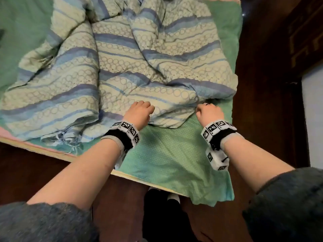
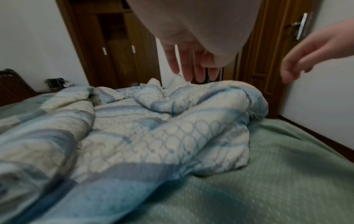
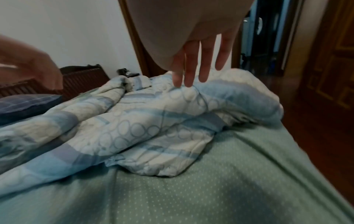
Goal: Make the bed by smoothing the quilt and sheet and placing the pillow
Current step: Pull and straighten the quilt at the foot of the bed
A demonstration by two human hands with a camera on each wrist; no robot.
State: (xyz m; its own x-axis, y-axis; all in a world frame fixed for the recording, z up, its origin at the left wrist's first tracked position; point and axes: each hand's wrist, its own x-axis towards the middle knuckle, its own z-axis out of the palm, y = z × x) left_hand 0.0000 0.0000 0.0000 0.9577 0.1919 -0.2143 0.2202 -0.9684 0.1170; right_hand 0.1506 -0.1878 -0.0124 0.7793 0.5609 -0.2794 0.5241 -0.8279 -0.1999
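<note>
A crumpled quilt (image 1: 122, 67) with blue stripes and a ring pattern lies bunched on the green dotted sheet (image 1: 167, 154). Its near corner (image 3: 162, 163) ends short of the foot of the bed. My left hand (image 1: 139, 110) hovers over the quilt's near edge, fingers (image 2: 191, 71) straight and pointing down, holding nothing. My right hand (image 1: 208, 110) is at the quilt's right fold, its fingers (image 3: 191, 74) straight and at the raised fold (image 3: 220, 91); contact is unclear. A dark blue checked pillow (image 3: 25, 106) lies at the far end by the headboard (image 3: 82, 80).
The bed's near edge (image 1: 139, 179) is right in front of me, and a sheet corner (image 1: 209, 194) hangs over it. Dark wooden floor (image 1: 262, 102) runs along the right side. A wooden door (image 2: 268, 60) and a wardrobe (image 2: 114, 45) stand beyond the bed.
</note>
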